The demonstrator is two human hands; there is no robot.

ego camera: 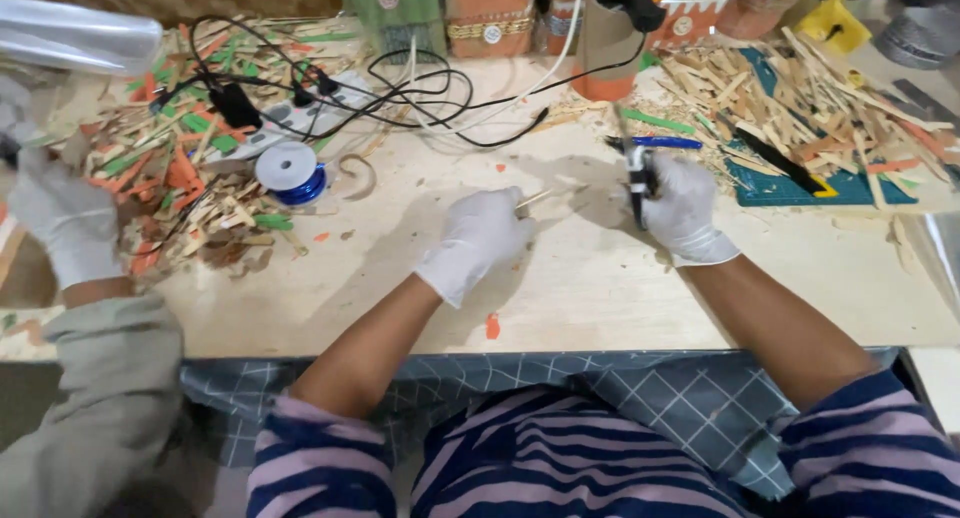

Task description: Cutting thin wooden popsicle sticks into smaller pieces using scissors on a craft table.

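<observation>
Both my hands wear white gloves over a pale wooden tabletop. My left hand pinches a thin wooden stick that points to the right, just above the table. My right hand is closed around a dark hand tool held upright; its kind is hard to tell. The two hands are a short gap apart, with the stick's tip pointing at the tool.
Another person's gloved hand and grey sleeve are at the left, by a heap of coloured wood scraps. A blue wire spool, black cables, a power strip, a teal cutting mat under stick offcuts, and containers lie behind.
</observation>
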